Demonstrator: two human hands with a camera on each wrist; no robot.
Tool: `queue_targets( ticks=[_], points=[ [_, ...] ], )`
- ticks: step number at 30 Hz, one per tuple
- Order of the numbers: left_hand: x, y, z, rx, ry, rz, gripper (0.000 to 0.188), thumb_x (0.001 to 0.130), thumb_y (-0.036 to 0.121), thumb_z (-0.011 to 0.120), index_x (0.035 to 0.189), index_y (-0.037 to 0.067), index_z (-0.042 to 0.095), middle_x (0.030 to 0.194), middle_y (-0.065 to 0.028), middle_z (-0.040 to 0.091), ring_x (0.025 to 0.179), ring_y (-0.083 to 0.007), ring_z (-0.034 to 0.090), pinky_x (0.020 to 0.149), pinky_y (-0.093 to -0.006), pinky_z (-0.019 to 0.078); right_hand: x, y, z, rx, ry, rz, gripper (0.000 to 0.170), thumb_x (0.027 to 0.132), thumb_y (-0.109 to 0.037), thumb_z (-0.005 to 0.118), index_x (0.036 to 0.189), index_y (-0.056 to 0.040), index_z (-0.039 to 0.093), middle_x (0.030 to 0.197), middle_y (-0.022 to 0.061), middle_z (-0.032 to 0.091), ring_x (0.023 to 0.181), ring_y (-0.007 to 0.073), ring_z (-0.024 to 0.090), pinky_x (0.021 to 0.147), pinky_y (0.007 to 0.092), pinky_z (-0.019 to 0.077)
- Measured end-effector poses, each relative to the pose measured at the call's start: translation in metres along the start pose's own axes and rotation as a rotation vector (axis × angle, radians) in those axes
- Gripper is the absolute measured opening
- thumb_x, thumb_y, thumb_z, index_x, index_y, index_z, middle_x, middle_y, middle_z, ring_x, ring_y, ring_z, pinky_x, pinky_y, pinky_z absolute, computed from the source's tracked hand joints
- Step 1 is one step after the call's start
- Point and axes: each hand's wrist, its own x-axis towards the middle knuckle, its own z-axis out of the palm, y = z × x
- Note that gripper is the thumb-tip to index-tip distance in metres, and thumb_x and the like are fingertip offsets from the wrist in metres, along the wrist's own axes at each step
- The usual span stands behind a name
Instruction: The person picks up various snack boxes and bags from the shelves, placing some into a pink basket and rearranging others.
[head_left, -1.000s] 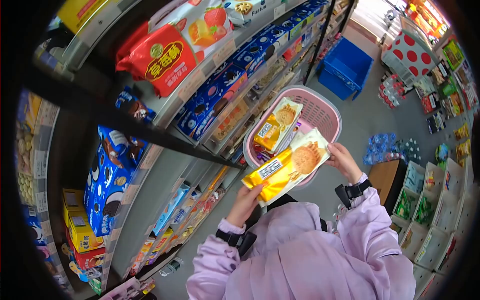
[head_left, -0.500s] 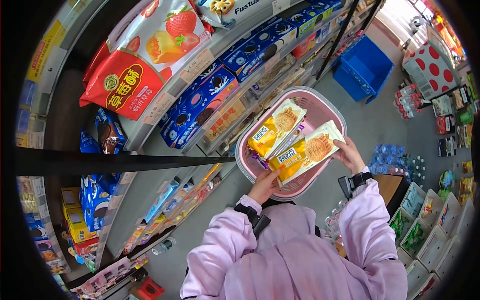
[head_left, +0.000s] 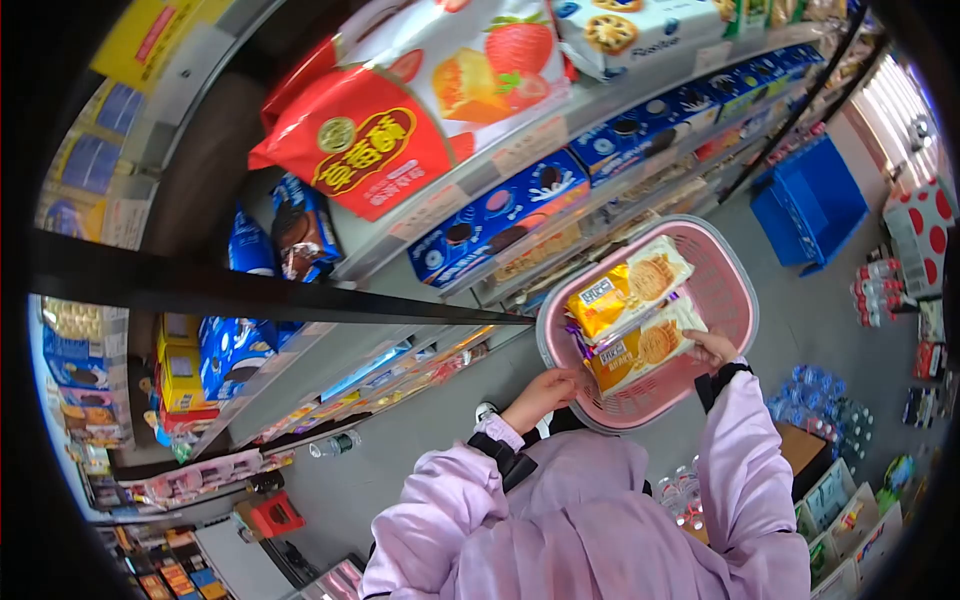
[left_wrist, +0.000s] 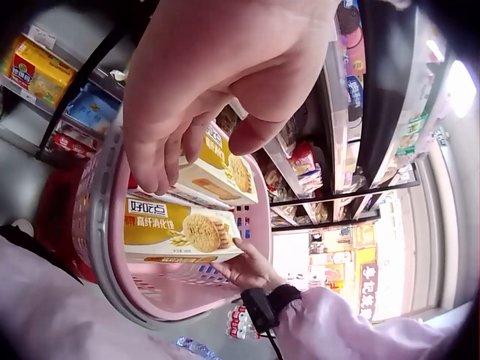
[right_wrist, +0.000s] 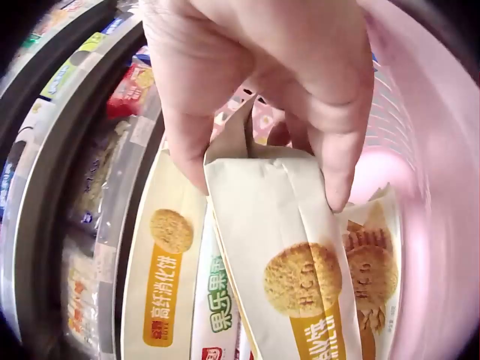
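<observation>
In the head view a pink basket (head_left: pixel 737 290) holds two yellow-and-white biscuit packs side by side, with purple packaging between them. My right hand (head_left: pixel 714 350) pinches the end of the nearer pack (head_left: pixel 640 358); in the right wrist view the fingers and thumb grip its folded white end (right_wrist: pixel 262 180). The other pack (head_left: pixel 630 287) lies on the shelf side. My left hand (head_left: pixel 543 396) is at the basket's near left rim; the left wrist view shows this hand (left_wrist: pixel 217 82) with bent fingers over the rim, and whether they grip it I cannot tell.
Shelves of snacks stand on the left, with a red strawberry snack bag (head_left: pixel 375 140) and blue biscuit boxes (head_left: pixel 500 215). A blue crate (head_left: pixel 808 200) lies on the floor beyond the basket. Bottled drinks (head_left: pixel 805 400) stand at the right.
The nearer pack has gone down into the basket, still in my right hand. My left hand has let go of it and moved to the basket's rim. The view has shifted left.
</observation>
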Motion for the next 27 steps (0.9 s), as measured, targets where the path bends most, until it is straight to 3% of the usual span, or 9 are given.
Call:
queue_targets(
  ticks=[5,6,10,17,18,21,23,25,27],
  points=[
    [-0.009,-0.007,-0.010,0.021,0.026,-0.018,0.033,0.088,0.017,0.045,0.118,0.002,0.043,0.109,-0.0085,0.053,0.099,-0.0150,0.052,0.087,-0.0267,0.0416,0.043,0.016,-0.019,-0.277,0.155,0.118,0.060,0.064,-0.018,0.075,0.112,0.0016,0.044,0.085,0.0085,0.057,0.071,0.0150,0.058,0.051,0.0318,0.0473],
    [-0.011,-0.007,-0.009,0.024,0.031,-0.023,0.033,0.088,0.017,0.045,0.118,0.002,0.043,0.109,-0.0085,0.053,0.099,-0.0149,0.052,0.087,-0.0267,0.0417,0.039,0.015,-0.015,-0.304,0.249,0.079,0.067,0.060,-0.019,0.076,0.115,0.0041,0.045,0.092,0.0114,0.058,0.084,0.0213,0.057,0.061,0.0364,0.0468],
    [-0.014,-0.008,-0.012,0.060,0.027,-0.010,0.033,0.088,0.018,0.046,0.117,0.003,0.043,0.108,-0.0082,0.053,0.096,-0.0142,0.052,0.086,-0.0265,0.0419,0.060,0.015,-0.018,-0.726,0.259,0.008,0.076,0.056,-0.021,0.077,0.118,0.0066,0.045,0.111,0.0194,0.054,0.102,0.0278,0.053,0.085,0.0344,0.0418],
    [-0.035,0.011,-0.015,0.069,0.053,0.048,0.032,0.088,0.017,0.044,0.117,0.002,0.043,0.108,-0.0090,0.053,0.095,-0.0142,0.052,0.085,-0.0265,0.0427,0.060,0.016,-0.006,-1.159,0.176,0.030,0.071,0.056,-0.031,0.071,0.111,0.0075,0.051,0.111,0.0223,0.054,0.102,0.0316,0.054,0.085,0.0340,0.0426],
    [-0.039,0.016,-0.014,0.068,0.057,0.058,0.032,0.088,0.017,0.044,0.117,0.002,0.043,0.108,-0.0092,0.053,0.095,-0.0144,0.052,0.085,-0.0265,0.0428,0.049,0.020,-0.001,-1.110,0.267,-0.161,0.043,0.062,-0.024,0.069,0.092,0.0056,0.062,0.089,0.0208,0.063,0.082,0.0296,0.062,0.072,0.0333,0.0476],
    [-0.047,0.024,-0.018,0.080,0.061,0.117,0.033,0.089,0.017,0.044,0.118,0.002,0.043,0.108,-0.0098,0.053,0.095,-0.0150,0.053,0.085,-0.0265,0.0433,0.042,0.011,0.006,-0.935,0.089,-0.267,0.038,0.066,-0.021,0.065,0.092,0.0062,0.061,0.085,0.0191,0.064,0.077,0.0268,0.062,0.069,0.0335,0.0477],
    [-0.056,0.030,-0.021,0.090,0.074,0.152,0.033,0.089,0.016,0.044,0.119,0.002,0.042,0.108,-0.0100,0.053,0.096,-0.0153,0.053,0.084,-0.0264,0.0437,0.030,-0.001,0.011,-0.879,-0.018,-0.320,0.024,0.071,-0.019,0.059,0.083,0.0017,0.062,0.071,0.0068,0.060,0.064,0.0150,0.055,0.062,0.0284,0.0442],
    [-0.069,0.034,-0.025,0.092,0.100,0.172,0.034,0.089,0.016,0.044,0.119,0.002,0.042,0.108,-0.0100,0.054,0.096,-0.0155,0.054,0.084,-0.0262,0.0441,0.014,-0.013,0.023,-0.833,-0.031,-0.417,0.021,0.073,-0.019,0.058,0.080,0.0005,0.060,0.067,0.0020,0.055,0.061,0.0117,0.050,0.058,0.0264,0.0420],
    [-0.077,0.033,-0.032,0.093,0.100,0.206,0.036,0.089,0.019,0.045,0.120,0.003,0.042,0.108,-0.0096,0.054,0.095,-0.0145,0.054,0.083,-0.0259,0.0445,-0.010,-0.027,0.038,-0.818,-0.070,-0.507,0.028,0.076,-0.019,0.057,0.094,0.0015,0.060,0.080,0.0045,0.060,0.072,0.0133,0.055,0.065,0.0265,0.0437]
  ],
)
